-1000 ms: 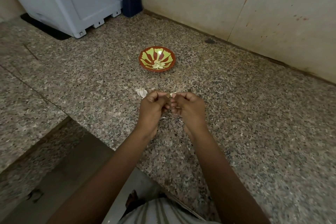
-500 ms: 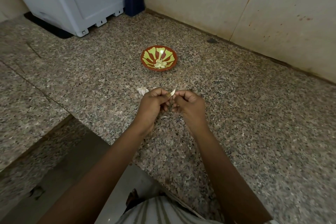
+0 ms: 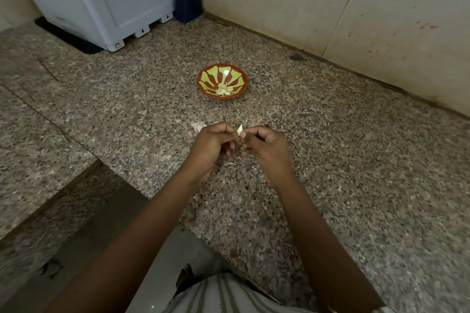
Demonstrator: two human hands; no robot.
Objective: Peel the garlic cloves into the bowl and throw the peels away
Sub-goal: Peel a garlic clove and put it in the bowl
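The garlic clove [image 3: 239, 129] sits between your two hands, its pale pointed tip poking up just above where they meet. Your left hand [image 3: 213, 145] pinches it between thumb and forefinger with the other fingers curled under. Your right hand [image 3: 267, 150] meets it from the other side, thumb and forefinger nipped on the clove or its skin, and I cannot tell which. Expect it to be light and small, firm at the core but wrapped in dry papery skin that tears easily and clings. Once bare it will likely turn a little slick and sticky, so hold the thick root end with the left hand and pick the skin away from the tip with the right. The bowl [image 3: 203, 76] stands well beyond both hands, straight ahead, with peeled cloves [image 3: 224, 89] heaped at its bottom. A clump of peels [image 3: 199, 126] lies on the surface [image 3: 330, 160] just beyond your left hand's knuckles, and a thin scrap [image 3: 230, 164] lies under the gap between the hands, nearer to you
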